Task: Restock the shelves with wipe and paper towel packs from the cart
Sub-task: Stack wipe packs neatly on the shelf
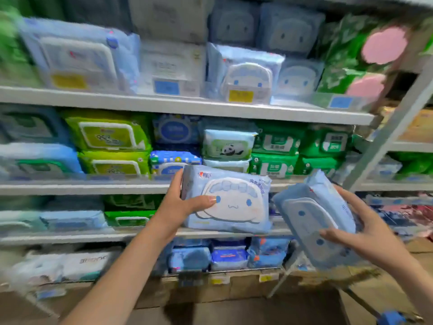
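My left hand point(185, 202) grips a light blue wipe pack point(234, 207) with a white cartoon-face lid, holding it up flat toward me in front of the middle shelves. My right hand point(365, 228) holds a second light blue wipe pack point(314, 221), tilted on its side, thumb across its lid. The two packs are close together but apart. Matching cartoon-face packs point(246, 76) stand on the top shelf point(187, 106) above. The cart is mostly out of view; only a blue handle part point(391, 317) shows at the bottom right.
Shelves are packed with wipe packs: yellow-green packs point(110, 134), dark green packs point(276, 146), a panda pack point(227, 146) and blue packs on the lowest shelf point(229, 256). A grey shelf upright point(393, 127) slants at the right. Cardboard boxes sit along the floor.
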